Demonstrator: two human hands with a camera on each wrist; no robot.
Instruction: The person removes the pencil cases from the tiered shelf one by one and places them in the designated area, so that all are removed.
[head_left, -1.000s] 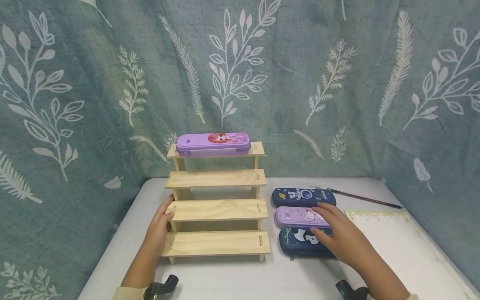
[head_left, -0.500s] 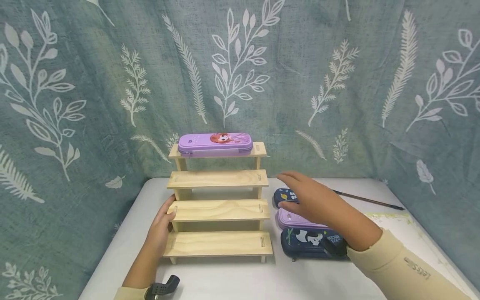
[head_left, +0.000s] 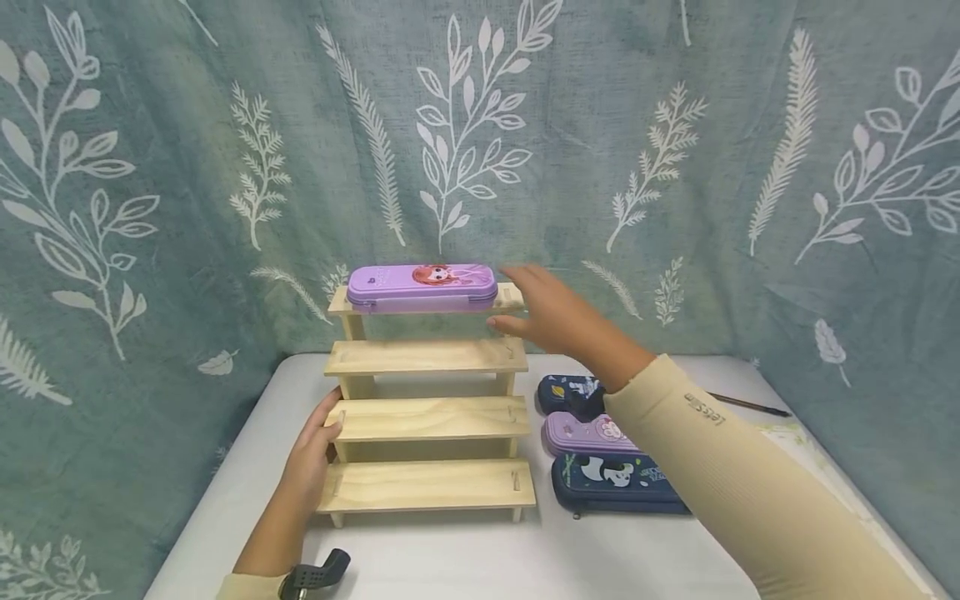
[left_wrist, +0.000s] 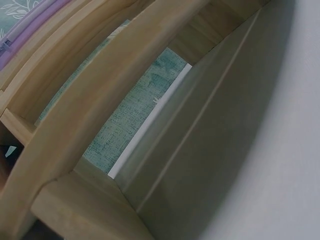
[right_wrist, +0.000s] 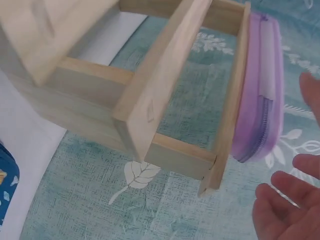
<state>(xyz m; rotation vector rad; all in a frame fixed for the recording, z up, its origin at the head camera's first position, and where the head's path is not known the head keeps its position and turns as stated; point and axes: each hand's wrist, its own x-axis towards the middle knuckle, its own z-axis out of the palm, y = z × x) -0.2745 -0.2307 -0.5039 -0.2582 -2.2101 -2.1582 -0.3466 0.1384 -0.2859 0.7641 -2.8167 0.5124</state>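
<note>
A purple pencil case (head_left: 382, 287) with a red-haired girl printed on it lies on the top step of a four-step... wooden rack (head_left: 427, 417) with several shelves. My right hand (head_left: 551, 312) is beside the case's right end, thumb and fingers spread apart. In the right wrist view, a gap shows between those fingers (right_wrist: 287, 192) and the zippered case (right_wrist: 257, 90). My left hand (head_left: 307, 454) holds the rack's left side, its thumb at the second shelf from the bottom. The left wrist view shows the rack's wooden boards (left_wrist: 95, 90) close up; the hand is mostly hidden there.
Right of the rack lie a navy space-print case (head_left: 558, 392), a light purple case (head_left: 581, 433) and a navy panda case (head_left: 622, 483). Behind the right sleeve (head_left: 735, 467) are a thin brush (head_left: 750, 405) and a patterned sheet (head_left: 795, 442). A leaf-print cloth (head_left: 555, 167) hangs behind.
My right hand has moved from over the cases on the table, up and left, to the right end of the top shelf. The left hand stays on the rack.
</note>
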